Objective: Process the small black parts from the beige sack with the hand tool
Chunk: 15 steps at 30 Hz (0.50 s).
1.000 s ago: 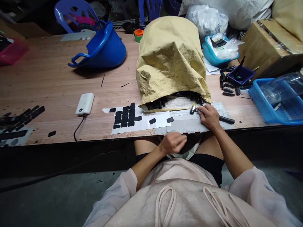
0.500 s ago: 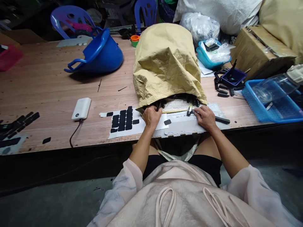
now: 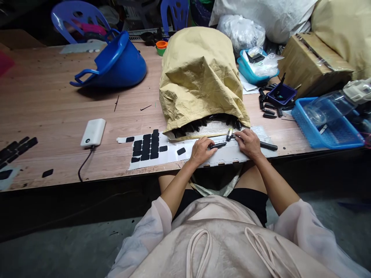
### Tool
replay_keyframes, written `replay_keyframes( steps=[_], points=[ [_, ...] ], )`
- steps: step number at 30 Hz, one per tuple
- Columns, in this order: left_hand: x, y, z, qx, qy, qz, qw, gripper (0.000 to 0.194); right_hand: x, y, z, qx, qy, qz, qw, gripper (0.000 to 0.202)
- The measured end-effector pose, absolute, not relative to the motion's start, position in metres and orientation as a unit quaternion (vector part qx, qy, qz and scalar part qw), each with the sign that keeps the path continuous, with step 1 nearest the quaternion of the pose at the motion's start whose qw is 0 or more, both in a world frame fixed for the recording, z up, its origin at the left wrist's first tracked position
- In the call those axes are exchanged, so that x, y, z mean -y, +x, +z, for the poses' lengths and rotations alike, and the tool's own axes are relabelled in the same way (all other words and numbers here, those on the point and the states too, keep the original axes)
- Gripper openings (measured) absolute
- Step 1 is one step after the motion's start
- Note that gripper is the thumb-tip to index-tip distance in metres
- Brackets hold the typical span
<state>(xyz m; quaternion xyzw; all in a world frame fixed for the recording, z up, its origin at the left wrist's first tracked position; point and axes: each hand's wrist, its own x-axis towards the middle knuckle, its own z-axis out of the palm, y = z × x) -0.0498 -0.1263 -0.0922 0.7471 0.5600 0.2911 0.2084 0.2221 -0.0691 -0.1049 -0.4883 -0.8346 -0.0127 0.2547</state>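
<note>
My left hand (image 3: 202,151) is closed on a slim black piece (image 3: 218,145) at the table's front edge. My right hand (image 3: 247,143) is closed round the thin metal end of a tool whose black handle (image 3: 268,146) sticks out to the right. Just left of its fingertips is a small yellow and silver item (image 3: 229,134). Behind both hands lies a large tan sack (image 3: 203,73), its mouth towards me with many black pieces (image 3: 194,125) inside. Black rounded patches (image 3: 146,146) sit in rows on a white sheet (image 3: 172,157) to the left.
On the left are a white power bank (image 3: 93,132) with a cable and a tipped blue tub (image 3: 121,61). The right side holds a blue basket (image 3: 330,141), a purple tray (image 3: 281,94), loose black pieces and a cardboard box (image 3: 315,61).
My left hand has come out from the sack's mouth, towards me and right, with a black piece. A loose black patch now lies further left on the sheet. The view has shifted slightly.
</note>
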Motion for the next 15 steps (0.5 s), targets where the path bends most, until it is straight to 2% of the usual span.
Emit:
replay_keyframes(
  steps=[6, 15],
  points=[
    [0.123, -0.051, -0.099, -0.554, 0.746, 0.302, 0.214, 0.017, 0.070, 0.222, -0.106, 0.837, -0.483, -0.026, 0.257, 0.028],
    [0.120, -0.054, -0.102, -0.549, 0.734, 0.319, 0.239, 0.015, 0.083, 0.219, -0.090, 0.817, -0.493, -0.023, 0.298, 0.033]
  ],
)
